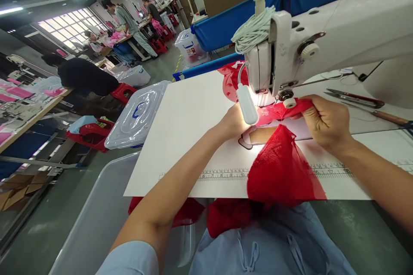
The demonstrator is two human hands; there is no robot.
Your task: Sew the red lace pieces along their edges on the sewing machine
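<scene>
A white sewing machine (309, 21) stands over the worktable (193, 120), its needle area lit by a small white lamp (248, 105). Red sheer lace fabric (277, 165) runs under the needle, lies across the table and hangs over the front edge. My right hand (327, 120) pinches a strip of this fabric just right of the presser area, thumb on top. Left of the needle, my left hand (235, 121) rests by the fabric; the lamp and glare hide its fingers. More red fabric (230, 84) lies behind the needle.
Thread snips (355, 98) and a wooden-handled tool (387, 117) lie right of the machine. A printed ruler (226, 175) runs along the table's front. A lidded plastic bin (138, 114) and an open grey tub (100, 206) stand to the left. Other people work further back.
</scene>
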